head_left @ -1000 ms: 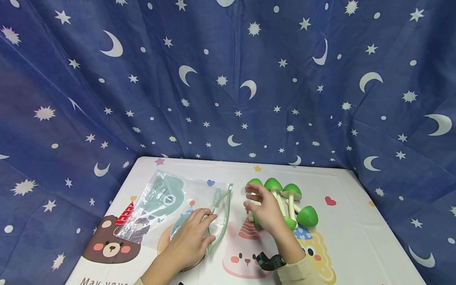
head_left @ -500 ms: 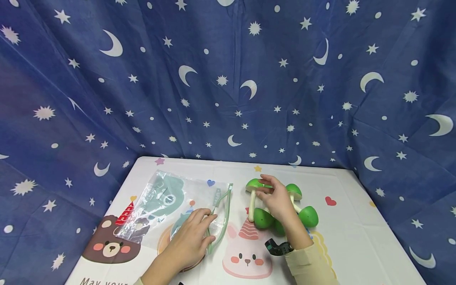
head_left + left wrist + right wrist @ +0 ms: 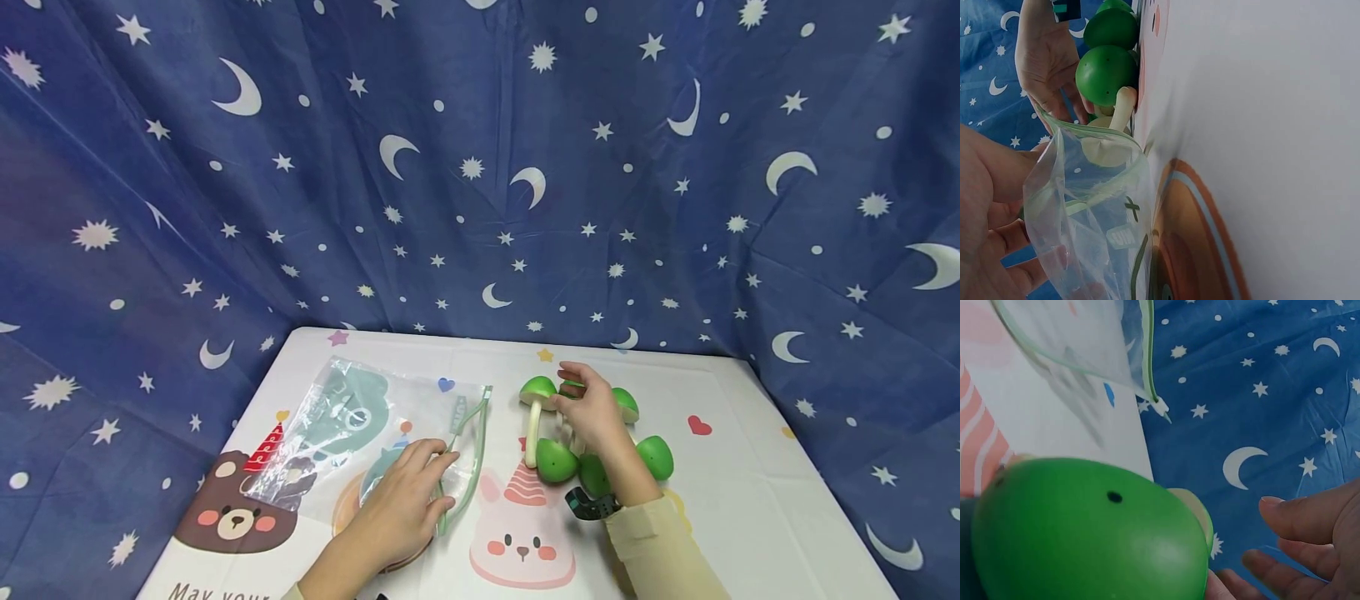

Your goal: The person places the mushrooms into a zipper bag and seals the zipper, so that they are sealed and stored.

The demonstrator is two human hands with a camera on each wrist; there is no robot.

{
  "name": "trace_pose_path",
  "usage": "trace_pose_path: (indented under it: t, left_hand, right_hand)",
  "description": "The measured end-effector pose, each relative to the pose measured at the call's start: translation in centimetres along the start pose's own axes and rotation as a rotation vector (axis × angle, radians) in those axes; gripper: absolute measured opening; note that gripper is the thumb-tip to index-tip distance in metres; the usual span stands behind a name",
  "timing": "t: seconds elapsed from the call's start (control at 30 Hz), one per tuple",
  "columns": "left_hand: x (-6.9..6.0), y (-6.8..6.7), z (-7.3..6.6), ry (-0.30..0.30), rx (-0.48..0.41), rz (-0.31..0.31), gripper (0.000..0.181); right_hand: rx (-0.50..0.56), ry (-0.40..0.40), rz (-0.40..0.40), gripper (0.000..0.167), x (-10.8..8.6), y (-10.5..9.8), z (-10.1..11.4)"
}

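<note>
The left hand (image 3: 397, 508) grips the clear zip bag (image 3: 315, 450) near its green-edged mouth, which gapes toward the right. In the left wrist view, fingers of this hand (image 3: 988, 219) lie along the bag's side (image 3: 1091, 212). Several toy mushrooms with green caps (image 3: 557, 461) and pale stems lie right of the bag. Over the middle of them is the right hand (image 3: 596, 417), thumb and fingers apart. The right wrist view shows a large green cap (image 3: 1091, 531) beside this hand (image 3: 1310, 550), with nothing visible between thumb and fingertips. Some mushrooms are partly hidden by it.
A white cloth (image 3: 750, 475) printed with cartoon animals covers the table. Blue curtains (image 3: 480, 208) with moons and stars stand behind it and at both sides. A dark wrist device (image 3: 591, 505) is on the right wrist.
The right hand has moved right and slightly back across the mushrooms, uncovering the leftmost one and a front cap. The left hand and bag have stayed in place. The head view has shifted slightly.
</note>
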State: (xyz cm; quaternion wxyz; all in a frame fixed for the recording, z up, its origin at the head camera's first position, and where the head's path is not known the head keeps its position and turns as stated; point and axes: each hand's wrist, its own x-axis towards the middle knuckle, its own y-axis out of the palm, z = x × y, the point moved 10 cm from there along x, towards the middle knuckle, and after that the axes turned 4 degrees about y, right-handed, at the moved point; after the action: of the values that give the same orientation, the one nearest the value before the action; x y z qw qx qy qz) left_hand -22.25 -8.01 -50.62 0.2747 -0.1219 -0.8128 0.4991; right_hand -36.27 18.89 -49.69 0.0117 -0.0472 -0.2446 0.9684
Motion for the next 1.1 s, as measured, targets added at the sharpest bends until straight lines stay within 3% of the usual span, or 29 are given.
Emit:
trace_pose_path:
  t: [0.4,0.67,1.1]
  left_hand:
    - [0.0,-0.1,-0.1,0.017,0.008,-0.019,0.058]
    - [0.0,-0.1,-0.1,0.016,0.017,-0.018,0.059]
    - [0.1,0.1,0.0,0.009,0.018,-0.008,0.058]
  right_hand:
    - [-0.046,0.009,0.009,0.066,1.1,0.5,0.2]
    - [-0.007,0.027,0.03,0.067,2.0,1.4,-0.3]
    - [-0.191,-0.025,-0.021,0.066,2.3,1.6,0.0]
